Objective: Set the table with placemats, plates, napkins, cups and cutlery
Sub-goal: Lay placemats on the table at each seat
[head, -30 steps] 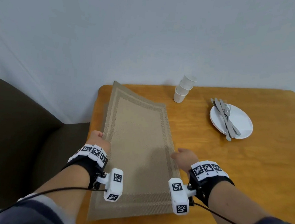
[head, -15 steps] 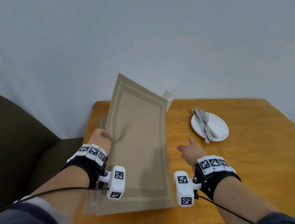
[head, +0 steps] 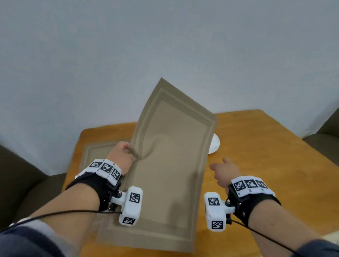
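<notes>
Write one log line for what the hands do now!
left hand: grips tilted placemat | right hand: open, empty | second placemat: flat on table

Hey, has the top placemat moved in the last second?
Yes. The left hand has lifted the top placemat off the lower placemat, rightward across the table.

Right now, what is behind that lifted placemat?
A white plate peeks past the lifted placemat, the rest of it covered. A second placemat lies flat beneath.
</notes>
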`<action>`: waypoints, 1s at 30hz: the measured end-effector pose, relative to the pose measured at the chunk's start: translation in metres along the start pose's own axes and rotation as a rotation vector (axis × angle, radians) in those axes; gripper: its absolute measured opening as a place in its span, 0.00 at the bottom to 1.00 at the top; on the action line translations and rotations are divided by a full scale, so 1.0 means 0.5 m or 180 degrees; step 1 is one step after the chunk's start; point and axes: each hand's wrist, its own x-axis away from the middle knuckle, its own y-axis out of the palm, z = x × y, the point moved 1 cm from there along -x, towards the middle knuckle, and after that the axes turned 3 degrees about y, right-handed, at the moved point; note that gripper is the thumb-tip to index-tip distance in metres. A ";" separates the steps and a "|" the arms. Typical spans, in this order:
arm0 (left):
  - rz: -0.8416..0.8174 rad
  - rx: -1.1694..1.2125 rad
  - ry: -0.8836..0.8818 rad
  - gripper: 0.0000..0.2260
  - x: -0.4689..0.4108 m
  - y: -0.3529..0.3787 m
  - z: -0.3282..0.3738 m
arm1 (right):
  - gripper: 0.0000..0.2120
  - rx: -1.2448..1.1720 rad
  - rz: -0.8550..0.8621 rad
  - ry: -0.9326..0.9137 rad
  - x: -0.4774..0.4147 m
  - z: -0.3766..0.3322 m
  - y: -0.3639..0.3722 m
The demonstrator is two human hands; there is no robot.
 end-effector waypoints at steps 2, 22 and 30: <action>-0.0081 -0.0244 0.0095 0.08 -0.006 -0.005 0.007 | 0.21 -0.0906 -0.0234 0.0132 -0.019 -0.004 0.004; -0.0866 -0.1606 0.0472 0.12 -0.072 0.004 0.053 | 0.17 -0.1852 -0.0920 -0.0034 -0.007 -0.069 0.059; -0.0917 -0.1362 0.0628 0.16 -0.082 -0.007 0.052 | 0.07 -0.1762 -0.0912 -0.0128 0.010 -0.096 0.055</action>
